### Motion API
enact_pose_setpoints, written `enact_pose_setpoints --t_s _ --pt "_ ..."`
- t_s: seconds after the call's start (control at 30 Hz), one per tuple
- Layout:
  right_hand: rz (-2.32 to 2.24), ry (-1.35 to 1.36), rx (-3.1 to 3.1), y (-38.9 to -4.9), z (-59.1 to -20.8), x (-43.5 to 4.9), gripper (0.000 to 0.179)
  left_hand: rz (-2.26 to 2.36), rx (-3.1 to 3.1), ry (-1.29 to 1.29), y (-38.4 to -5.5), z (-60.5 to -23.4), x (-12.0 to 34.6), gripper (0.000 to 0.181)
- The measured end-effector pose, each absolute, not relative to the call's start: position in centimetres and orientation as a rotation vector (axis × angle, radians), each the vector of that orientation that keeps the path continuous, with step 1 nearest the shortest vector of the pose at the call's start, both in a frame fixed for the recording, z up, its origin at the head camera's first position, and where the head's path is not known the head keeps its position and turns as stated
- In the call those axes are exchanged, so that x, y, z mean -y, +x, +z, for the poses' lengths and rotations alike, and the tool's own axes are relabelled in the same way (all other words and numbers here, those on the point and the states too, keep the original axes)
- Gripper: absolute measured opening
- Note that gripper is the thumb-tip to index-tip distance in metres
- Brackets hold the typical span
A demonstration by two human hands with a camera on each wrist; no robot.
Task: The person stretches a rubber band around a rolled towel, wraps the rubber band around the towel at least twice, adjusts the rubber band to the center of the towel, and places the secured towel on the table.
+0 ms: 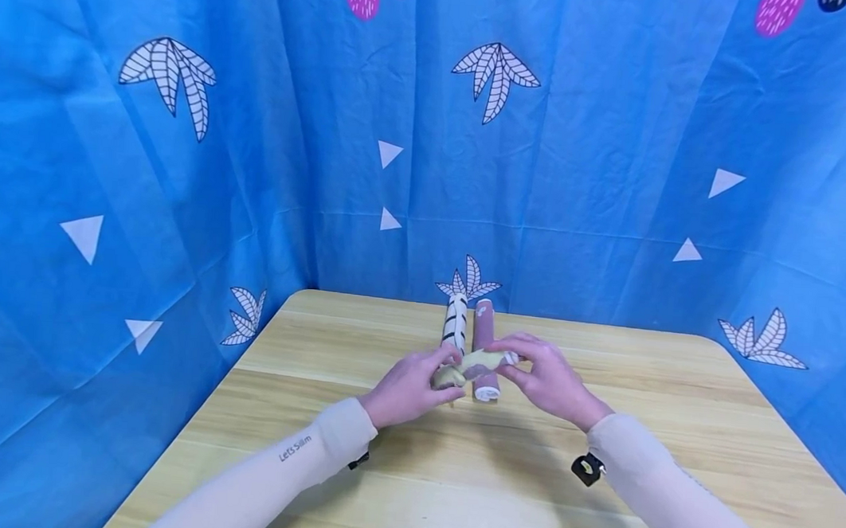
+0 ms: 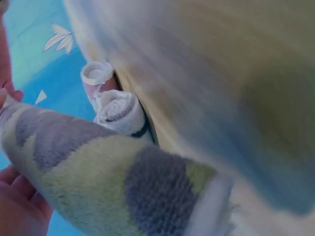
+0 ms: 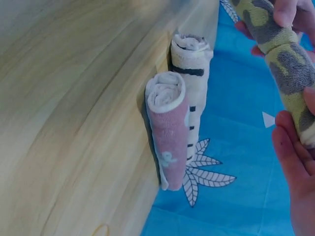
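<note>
Towel [image 1: 481,363], aloft, btwn L grip [image 1: 412,387] & R grip [image 1: 549,379]

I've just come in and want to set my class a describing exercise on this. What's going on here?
A person is holding a green-and-grey rolled towel above a wooden table. The left hand grips one end and the right hand the other. Two more rolls, a white one with black marks and a pink one, lie side by side on the table.
</note>
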State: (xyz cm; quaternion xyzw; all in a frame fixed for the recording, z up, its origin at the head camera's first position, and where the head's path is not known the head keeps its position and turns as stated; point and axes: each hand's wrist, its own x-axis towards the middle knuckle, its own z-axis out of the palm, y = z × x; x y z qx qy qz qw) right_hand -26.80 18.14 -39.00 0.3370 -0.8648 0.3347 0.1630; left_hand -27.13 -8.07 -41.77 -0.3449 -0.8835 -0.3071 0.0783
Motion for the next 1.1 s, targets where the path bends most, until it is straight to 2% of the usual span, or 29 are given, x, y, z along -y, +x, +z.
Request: enact_pose_setpoints --t_s 0.17,0.5,0.73,1.0,1.1 --pt "0.945 0.925 2.465 -26.8 -39.2 -17.9 0.036 -0.565 2.499 -1.096 -26.8 -42.0 7.7 0.033" --pt "0.971 0.834 2.491 -26.5 -38.9 -17.5 0.031 -0.42 2.364 -1.197 -27.1 -41.8 7.7 0.034" --pt "0.992 0.795 2.521 -26.5 -39.0 -17.2 0.028 -0.334 2.465 -1.209 -26.8 -40.8 7.3 0.023" --pt "1.031 0.767 2.552 -26.6 -38.7 -17.0 0.029 -0.148 2.308 -1.238 -27.0 -41.5 7.8 0.026" --pt "1.06 0.734 2.572 -26.6 -38.5 -17.2 0.029 -0.135 2.246 -1.243 -27.0 -41.7 8.2 0.021"
